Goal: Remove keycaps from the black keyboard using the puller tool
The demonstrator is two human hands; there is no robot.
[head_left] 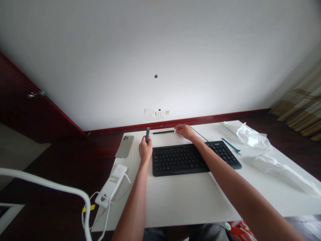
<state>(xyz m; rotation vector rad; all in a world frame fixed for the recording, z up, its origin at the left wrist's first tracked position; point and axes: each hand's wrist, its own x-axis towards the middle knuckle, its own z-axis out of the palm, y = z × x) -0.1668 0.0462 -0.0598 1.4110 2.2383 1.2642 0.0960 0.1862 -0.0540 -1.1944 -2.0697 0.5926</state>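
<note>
My left hand [145,149] is wrapped round a slim dark tool with a small forked metallic tip [147,134], held upright by the keyboard's left end. A black keyboard [179,160] lies across the white table. Behind it, a row of small black pieces, seemingly keycaps [163,132], runs along the table's far edge. My right hand [185,131] reaches over the keyboard to the right end of that row. Its fingertips are drawn together, and whatever may be between them is too small to make out.
A phone [124,146] and a white power strip [112,185] with cables lie at the left edge of the table [175,197]. On the right are a blue brush [231,145] and crumpled clear plastic bags [250,135]. A thick white cable [50,183] crosses the lower left.
</note>
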